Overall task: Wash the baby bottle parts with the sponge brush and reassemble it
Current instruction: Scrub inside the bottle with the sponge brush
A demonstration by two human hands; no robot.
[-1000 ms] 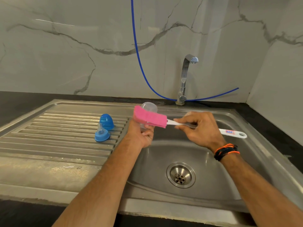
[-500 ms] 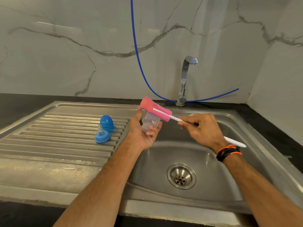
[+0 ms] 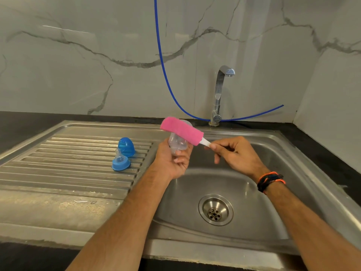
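My left hand (image 3: 172, 161) grips a clear baby bottle body (image 3: 177, 143) over the left side of the sink basin (image 3: 254, 202). My right hand (image 3: 234, 153) pinches the white handle of the sponge brush close to its head. The pink sponge (image 3: 181, 131) lies across the bottle's upper part, tilted up to the left. The rest of the handle is hidden behind my right hand. On the ribbed drainboard (image 3: 68, 163) lie a blue cap (image 3: 126, 146) and a blue collar with a clear nipple (image 3: 120, 162).
A chrome tap (image 3: 219, 94) stands behind the basin, with a blue hose (image 3: 166, 75) running down the marble wall to its base. The drain (image 3: 215, 209) sits in the basin floor. Dark countertop surrounds the steel sink.
The sponge head has slid across the bottle and turned. My right hand has shifted up the handle toward the sponge. The bottle stays in my left hand.
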